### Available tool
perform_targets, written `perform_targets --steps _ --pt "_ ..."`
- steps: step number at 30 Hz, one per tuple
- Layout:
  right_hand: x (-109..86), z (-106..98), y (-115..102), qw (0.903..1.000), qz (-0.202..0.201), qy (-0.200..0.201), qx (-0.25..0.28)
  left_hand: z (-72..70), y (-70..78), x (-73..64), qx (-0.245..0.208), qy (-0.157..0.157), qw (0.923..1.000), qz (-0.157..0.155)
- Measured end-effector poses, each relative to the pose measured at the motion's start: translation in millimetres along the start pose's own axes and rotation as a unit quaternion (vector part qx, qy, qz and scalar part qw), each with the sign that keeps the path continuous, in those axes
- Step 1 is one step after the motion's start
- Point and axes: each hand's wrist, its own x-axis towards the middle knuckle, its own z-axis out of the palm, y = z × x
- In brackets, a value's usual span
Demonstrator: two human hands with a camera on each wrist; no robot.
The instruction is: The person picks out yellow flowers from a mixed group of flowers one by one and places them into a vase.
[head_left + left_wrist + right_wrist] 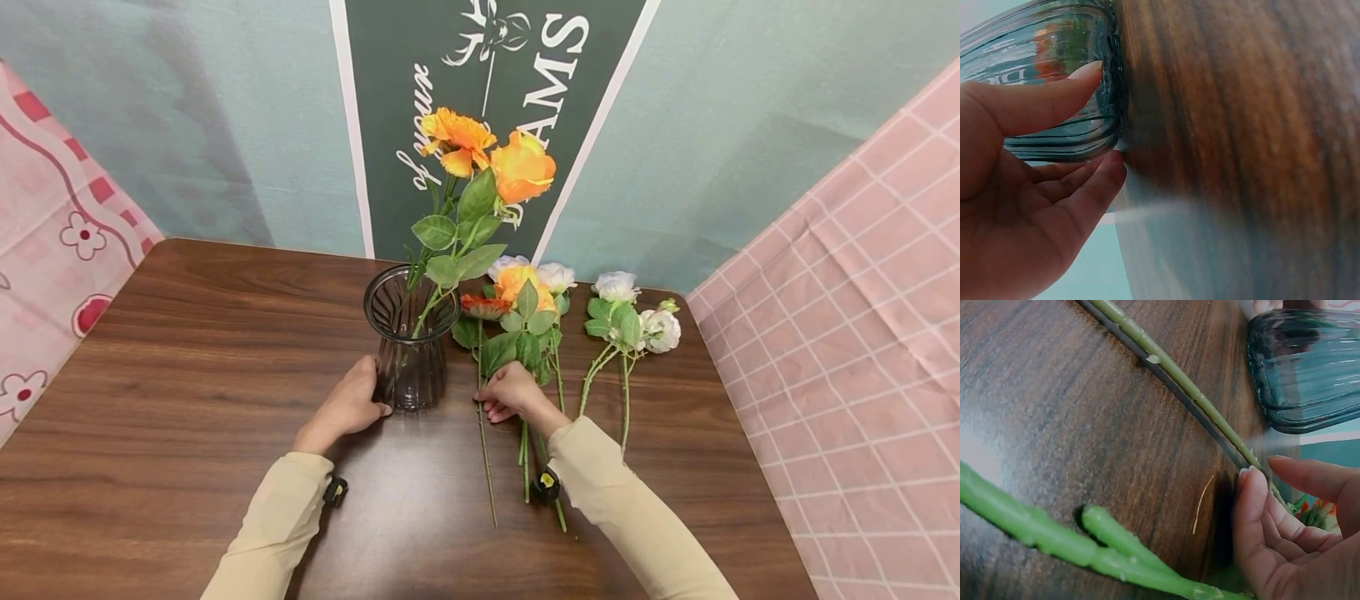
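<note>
A dark see-through glass vase point(411, 367) stands upright with an orange carnation point(457, 140) and an orange rose point(522, 167) in it. My left hand point(351, 398) grips the vase low down, thumb across the front and fingers behind, as the left wrist view shows. To the right of the vase, my right hand point(513, 392) pinches the thin stem point(1200, 400) of a red-orange flower point(483, 307) between thumb and index finger. This stem lies at a slant, close over the tabletop. Beside it lies another orange rose point(517, 283) with broad green leaves.
White roses point(662, 331) on thorny stems lie at the right of the brown wooden table point(187, 400). Pale flowers point(555, 277) sit behind the orange rose. Thicker green stems point(1041, 531) lie under my right wrist. Patterned cloths hang around the table.
</note>
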Motion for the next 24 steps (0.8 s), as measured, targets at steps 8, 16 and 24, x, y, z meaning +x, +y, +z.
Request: perform_targets --steps 8,16,24 --pt "2.9 2.2 -0.4 0.9998 0.007 0.009 -0.016 -0.7 1.0 -0.1 0.004 -0.004 1.0000 -0.001" --pt "2.7 3.3 -0.9 0.9996 0.007 0.016 -0.021 -0.5 1.2 -0.3 0.006 -0.004 1.0000 -0.001" --pt "3.5 3.6 -1.4 0.9996 0.014 0.006 -0.024 -0.8 2.5 -0.3 0.004 -0.004 1.0000 -0.003"
